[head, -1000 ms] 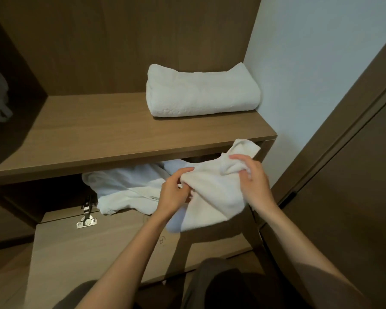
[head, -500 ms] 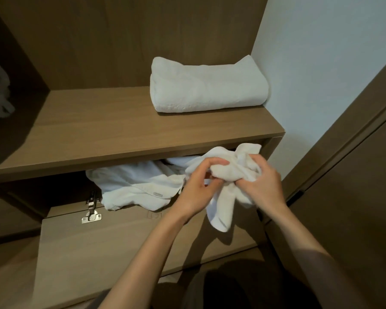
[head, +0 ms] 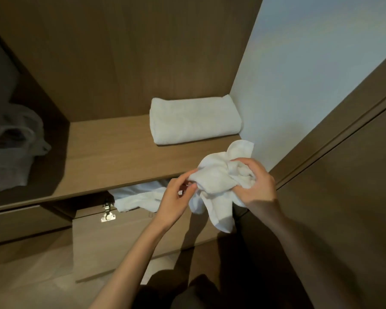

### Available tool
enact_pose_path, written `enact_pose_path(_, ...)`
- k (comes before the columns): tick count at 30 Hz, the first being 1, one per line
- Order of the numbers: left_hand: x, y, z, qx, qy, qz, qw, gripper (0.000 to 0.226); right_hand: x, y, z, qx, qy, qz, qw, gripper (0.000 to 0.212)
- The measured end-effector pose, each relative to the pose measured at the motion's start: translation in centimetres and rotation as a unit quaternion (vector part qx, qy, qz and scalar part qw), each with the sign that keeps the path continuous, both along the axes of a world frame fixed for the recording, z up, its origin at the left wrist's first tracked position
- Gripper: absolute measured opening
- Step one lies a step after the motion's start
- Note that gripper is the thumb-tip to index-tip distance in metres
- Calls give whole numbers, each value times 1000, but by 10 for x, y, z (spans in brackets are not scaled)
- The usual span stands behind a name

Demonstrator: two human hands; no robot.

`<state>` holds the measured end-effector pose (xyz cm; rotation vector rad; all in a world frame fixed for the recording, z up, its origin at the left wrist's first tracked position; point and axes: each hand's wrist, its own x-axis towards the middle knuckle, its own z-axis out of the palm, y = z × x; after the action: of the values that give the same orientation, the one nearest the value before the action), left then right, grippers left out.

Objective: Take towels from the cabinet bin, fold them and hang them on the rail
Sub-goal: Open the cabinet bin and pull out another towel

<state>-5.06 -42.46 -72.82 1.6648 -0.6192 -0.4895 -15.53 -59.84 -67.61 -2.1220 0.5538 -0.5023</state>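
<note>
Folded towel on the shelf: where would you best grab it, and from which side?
The folded towel lies flat, its right end by the wall. Probably grip its thick front edge, coming from the open front of the shelf.

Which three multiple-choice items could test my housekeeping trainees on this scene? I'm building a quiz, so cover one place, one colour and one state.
1. Where does the folded towel lie? A in the bin; B on the shelf; C on the floor.
2. What colour is the held towel? A brown; B blue; C white.
3. How is the held towel? A bunched up; B neatly folded; C hung on a rail.
Key: 1 B, it rests on the shelf beside the pale wall; 2 C, it is plain white; 3 A, the left hand and the right hand grip it crumpled, one end dangling.
</note>
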Motion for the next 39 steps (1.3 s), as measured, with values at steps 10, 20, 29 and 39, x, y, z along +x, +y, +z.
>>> enact_pose_path(10, -11, 70, 268, 95, -59, 3, 994, 50, -28, 35, 272, -71, 42, 118, 990, 54)
enact_pose_path(20, -66, 106, 419, 21, -92, 15, 995, 12, -68, 84, 424, -94, 40, 239, 966, 56)
enact_pose_path(29, -97, 159, 459, 40, -213, 72, 974, 6, -90, 105, 446, 93, 50, 210, 972, 48)
enact_pose_path(39, -55, 246, 477, 78, -261, 107, 956, 6, -70, 153, 448, -6, -14, 71, 997, 50)
